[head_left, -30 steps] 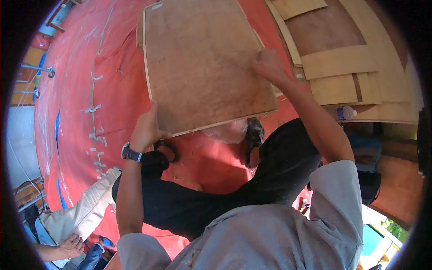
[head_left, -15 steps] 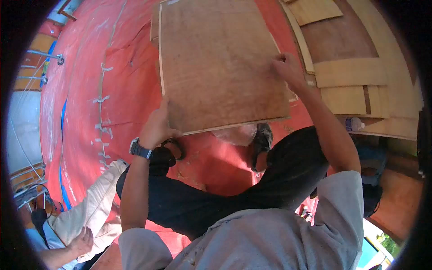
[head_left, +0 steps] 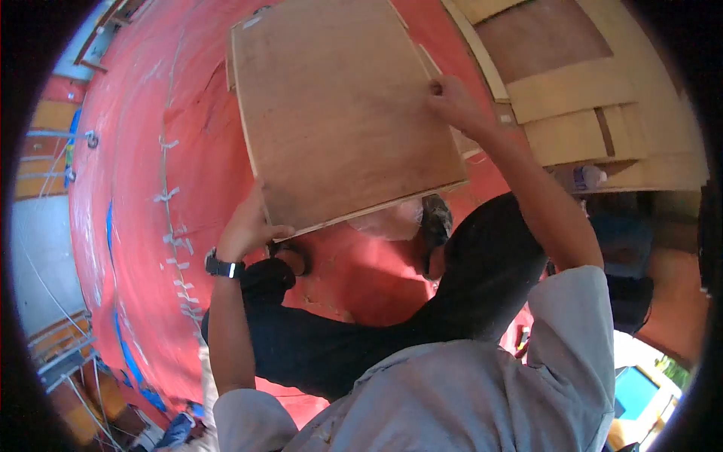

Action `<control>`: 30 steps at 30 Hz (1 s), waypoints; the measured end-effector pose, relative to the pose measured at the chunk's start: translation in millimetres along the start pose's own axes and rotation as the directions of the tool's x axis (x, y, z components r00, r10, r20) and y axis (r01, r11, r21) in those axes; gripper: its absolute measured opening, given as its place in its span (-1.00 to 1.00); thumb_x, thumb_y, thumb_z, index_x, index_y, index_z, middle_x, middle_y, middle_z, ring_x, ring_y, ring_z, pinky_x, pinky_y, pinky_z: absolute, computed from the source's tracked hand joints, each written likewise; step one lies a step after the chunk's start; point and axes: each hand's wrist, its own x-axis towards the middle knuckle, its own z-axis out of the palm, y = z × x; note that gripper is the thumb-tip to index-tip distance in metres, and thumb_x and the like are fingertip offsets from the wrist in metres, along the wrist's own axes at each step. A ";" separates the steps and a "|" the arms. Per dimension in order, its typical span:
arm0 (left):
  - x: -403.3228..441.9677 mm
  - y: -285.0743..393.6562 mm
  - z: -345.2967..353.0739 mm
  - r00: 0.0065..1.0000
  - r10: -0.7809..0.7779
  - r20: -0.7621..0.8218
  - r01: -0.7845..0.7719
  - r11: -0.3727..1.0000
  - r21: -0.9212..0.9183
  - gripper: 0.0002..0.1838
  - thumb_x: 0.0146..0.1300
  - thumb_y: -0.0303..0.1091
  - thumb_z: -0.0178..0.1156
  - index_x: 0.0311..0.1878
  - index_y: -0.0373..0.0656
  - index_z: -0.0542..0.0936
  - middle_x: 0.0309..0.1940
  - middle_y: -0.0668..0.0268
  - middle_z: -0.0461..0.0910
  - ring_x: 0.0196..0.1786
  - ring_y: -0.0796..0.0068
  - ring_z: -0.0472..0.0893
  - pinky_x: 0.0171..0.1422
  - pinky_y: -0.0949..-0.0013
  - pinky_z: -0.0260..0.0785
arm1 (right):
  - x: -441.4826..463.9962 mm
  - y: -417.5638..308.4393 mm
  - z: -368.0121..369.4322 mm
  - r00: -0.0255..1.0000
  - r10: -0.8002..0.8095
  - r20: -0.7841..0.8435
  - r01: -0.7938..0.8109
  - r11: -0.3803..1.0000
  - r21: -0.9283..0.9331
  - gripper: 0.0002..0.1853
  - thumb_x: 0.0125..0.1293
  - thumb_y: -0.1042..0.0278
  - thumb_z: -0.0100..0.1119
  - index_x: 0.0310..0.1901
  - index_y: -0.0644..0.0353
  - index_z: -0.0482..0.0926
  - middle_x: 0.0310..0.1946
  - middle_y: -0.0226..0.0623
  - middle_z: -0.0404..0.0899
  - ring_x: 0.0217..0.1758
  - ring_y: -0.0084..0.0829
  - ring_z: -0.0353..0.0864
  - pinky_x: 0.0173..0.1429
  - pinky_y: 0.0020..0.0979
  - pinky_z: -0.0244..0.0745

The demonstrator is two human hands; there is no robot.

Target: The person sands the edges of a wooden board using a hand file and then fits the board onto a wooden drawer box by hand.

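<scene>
A large brown plywood panel [head_left: 346, 113] with pale edges is tilted over the floor in front of my knees. My left hand [head_left: 252, 226] grips its near left corner, with the thumb lying along the near edge. On that wrist is a dark watch [head_left: 224, 265]. My right hand [head_left: 456, 105] is closed on the panel's right edge, farther from my body; its fingertips are partly hidden. Beneath the near edge, a crumpled clear plastic bag [head_left: 388, 221] lies by my foot. Part of another wooden piece [head_left: 232, 68] shows behind the panel's left edge.
Red sheeting [head_left: 203, 151] with strips of tape covers the floor. Stacked plywood boards [head_left: 576, 90] stand at the right, with a plastic bottle [head_left: 589, 178] on their near edge. Metal tube frames [head_left: 64, 361] are at the left. Someone's pale trouser leg [head_left: 209, 388] shows at lower left.
The view has turned, so the panel and both hands appear farther left and the panel more slanted. The other person has mostly left view at lower left. Both hands keep their hold.
</scene>
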 end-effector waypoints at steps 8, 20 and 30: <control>30.5 -16.3 -8.3 0.952 -0.296 -0.080 0.305 0.944 0.131 -0.32 0.35 -0.05 0.40 0.34 -0.26 0.39 0.13 -0.08 0.64 0.28 -0.02 0.60 0.27 0.05 0.44 | 19.4 13.0 -2.3 0.976 -0.172 0.137 0.211 0.906 -0.368 -0.65 0.13 0.21 0.27 -0.19 0.35 0.72 -0.36 -0.04 0.70 -0.26 -0.20 0.71 -0.11 -0.18 0.56; 120.9 -10.8 49.8 0.925 0.038 -0.378 0.217 0.764 0.608 -0.33 0.63 -0.01 -0.07 0.65 -0.14 0.17 0.62 -0.10 0.16 0.64 -0.18 0.14 0.69 -0.03 0.01 | 16.9 8.2 -1.9 0.979 -0.054 0.198 0.147 0.860 -0.489 -0.71 0.14 0.34 0.27 -0.13 0.26 0.78 -0.12 -0.03 0.78 -0.12 0.00 0.76 -0.01 -0.03 0.67; 118.7 9.8 57.2 0.868 0.030 -0.496 0.256 0.829 0.498 -0.34 0.61 -0.02 -0.05 0.62 -0.15 0.22 0.62 -0.05 0.17 0.64 -0.23 0.12 0.66 -0.09 0.09 | 40.2 71.4 40.5 0.880 -0.300 -0.369 0.247 0.951 -0.184 -0.41 0.46 -0.17 0.10 0.05 0.32 0.68 -0.05 0.15 0.71 0.05 0.14 0.70 0.16 0.00 0.53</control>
